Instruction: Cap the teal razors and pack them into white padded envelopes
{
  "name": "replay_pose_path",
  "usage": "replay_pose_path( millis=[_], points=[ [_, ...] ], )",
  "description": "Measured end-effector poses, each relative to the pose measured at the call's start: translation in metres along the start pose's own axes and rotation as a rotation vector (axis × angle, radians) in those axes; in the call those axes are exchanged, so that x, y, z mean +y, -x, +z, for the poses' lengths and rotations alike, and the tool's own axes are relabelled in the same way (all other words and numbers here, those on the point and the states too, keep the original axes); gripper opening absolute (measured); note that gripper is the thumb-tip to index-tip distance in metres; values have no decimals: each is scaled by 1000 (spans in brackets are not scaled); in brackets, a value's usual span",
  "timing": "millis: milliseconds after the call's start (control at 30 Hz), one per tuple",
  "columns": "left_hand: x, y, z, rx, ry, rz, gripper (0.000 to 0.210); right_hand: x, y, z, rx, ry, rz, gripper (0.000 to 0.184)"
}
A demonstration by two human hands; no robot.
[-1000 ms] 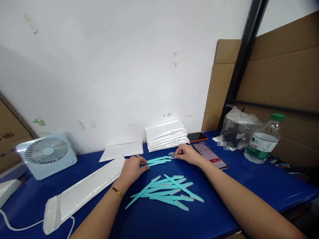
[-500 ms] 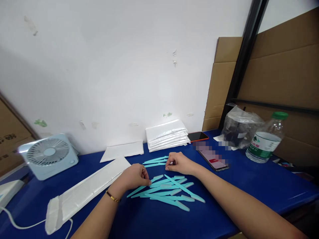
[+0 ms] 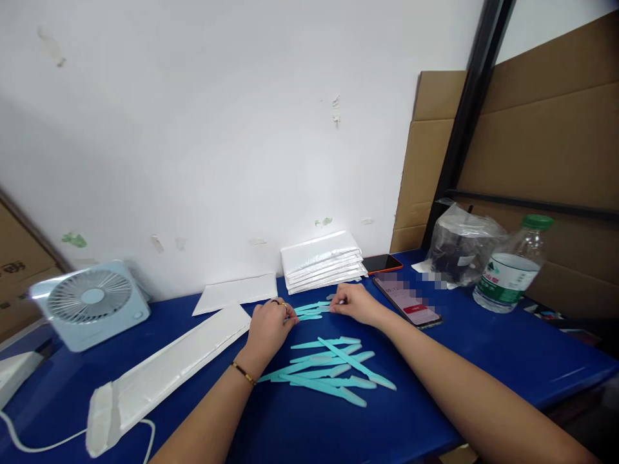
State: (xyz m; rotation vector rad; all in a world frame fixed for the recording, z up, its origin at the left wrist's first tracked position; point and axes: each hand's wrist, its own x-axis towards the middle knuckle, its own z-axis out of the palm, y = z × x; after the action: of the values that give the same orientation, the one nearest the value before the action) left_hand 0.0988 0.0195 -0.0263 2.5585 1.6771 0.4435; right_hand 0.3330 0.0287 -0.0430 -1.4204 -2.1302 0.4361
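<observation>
With your left hand [image 3: 273, 323] pinching the handle ends of the slim turquoise plastic razors [image 3: 312, 311] grouped beyond the loose turquoise pile [image 3: 333, 372] on the blue surface [image 3: 290, 432], and your right hand [image 3: 356, 303] at their tips, its grip unclear, uneven nudging could fan them askew.

Head view, forward and down
Close above the near side of the counter [image 3: 507, 348], facing the far wall [image 3: 217, 129].

Left hand [image 3: 271, 325], half-second ago at left side of loose turquoise eyebrow-razor pile [image 3: 316, 374], now beyond pile, at smaller razor row [image 3: 309, 316]. Slanting razor gone from pile's left side. Right hand [image 3: 355, 303] shifted farther behind pile.
</observation>
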Motion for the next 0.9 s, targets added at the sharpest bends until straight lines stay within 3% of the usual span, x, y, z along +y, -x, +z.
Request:
replay_pose_path(
  millis=[100, 167, 300, 400, 467, 600, 733, 833, 900],
  points=[
    [1, 1, 1, 19, 60, 38, 17, 9, 2, -13, 15, 35, 31, 12],
    [1, 5, -1, -50, 141, 108, 20, 10, 6, -22, 1, 4, 25, 14],
    [2, 12, -3, -222, 219, 187, 18, 2, 18, -37, -179, -49, 6, 21],
    [2, 13, 1, -237, 192, 144, 16, -7, 22, -36, -317, 1, -29, 21],
    [0, 11, 2, -217, 167, 117, 15, -10, 21, -29, -330, 20, -32, 16],
    [-13, 4, -2, -116, 55, 43, 12, -3, 13, -20, -184, 39, 29, 7],
    [-20, 1, -8, -59, 25, -18, 14, 11, 6, -23, 3, 47, 124, 10],
    [-7, 5, -8, -55, 160, 127, 21, 12, 6, -27, 34, 22, 124, 9],
    [8, 9, -5, -112, 247, 244, 24, 12, 7, -28, 32, 9, 112, 8]
  ],
)
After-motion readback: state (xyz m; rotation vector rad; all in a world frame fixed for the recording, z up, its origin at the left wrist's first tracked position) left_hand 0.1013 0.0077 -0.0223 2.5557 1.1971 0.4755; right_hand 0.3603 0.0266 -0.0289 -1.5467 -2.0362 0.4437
